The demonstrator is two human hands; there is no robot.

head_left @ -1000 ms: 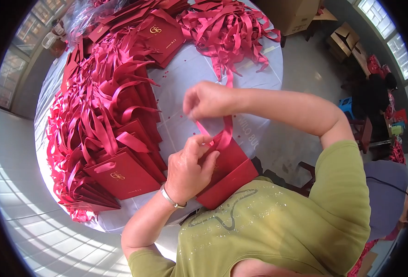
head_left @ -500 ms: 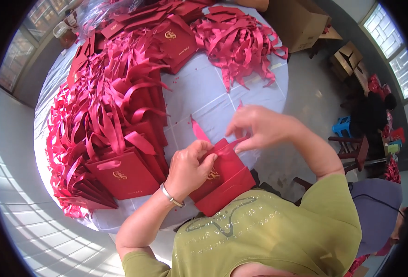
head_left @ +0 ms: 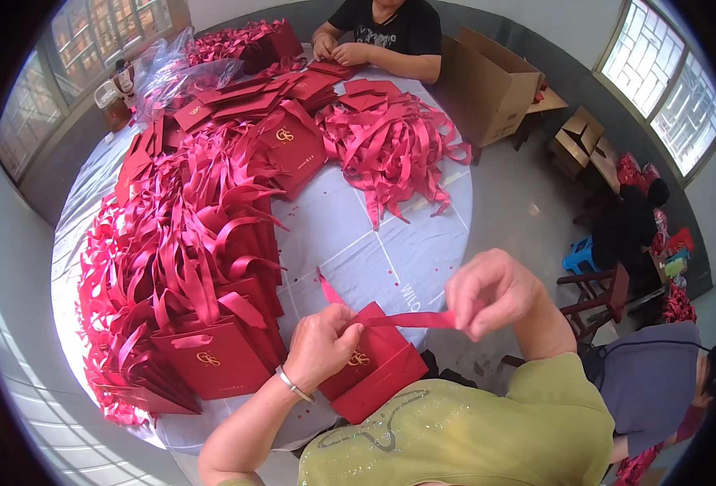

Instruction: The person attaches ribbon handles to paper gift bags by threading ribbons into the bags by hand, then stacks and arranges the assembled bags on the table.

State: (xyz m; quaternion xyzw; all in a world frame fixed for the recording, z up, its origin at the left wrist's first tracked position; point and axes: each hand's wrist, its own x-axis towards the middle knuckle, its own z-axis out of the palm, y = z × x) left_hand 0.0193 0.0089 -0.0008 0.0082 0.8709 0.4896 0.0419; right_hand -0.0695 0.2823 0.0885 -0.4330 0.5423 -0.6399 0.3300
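A small red paper gift bag [head_left: 390, 364] lies at the near table edge, against my front. My left hand [head_left: 321, 344], with a bangle at the wrist, pinches the bag's upper edge. From that edge a red ribbon [head_left: 411, 319] runs taut to the right, its far end pinched in my right hand [head_left: 492, 296]. The ribbon's other end sticks up beyond my left hand. Close to the left hand stands a long row of finished-looking red gift bags [head_left: 212, 360] with ribbon handles.
A heap of loose red ribbons [head_left: 386, 150] lies across the round cloth-covered table [head_left: 334, 235]. Flat red bags [head_left: 236, 101] and clear plastic [head_left: 172, 81] lie farther back. A person in black [head_left: 390, 36] handles red bags opposite. Large cardboard box [head_left: 487, 93] stands beyond, right.
My right hand has moved right, drawing the ribbon out straight from the bag. My left hand still grips the bag. The view has tilted up, bringing the person opposite into sight.
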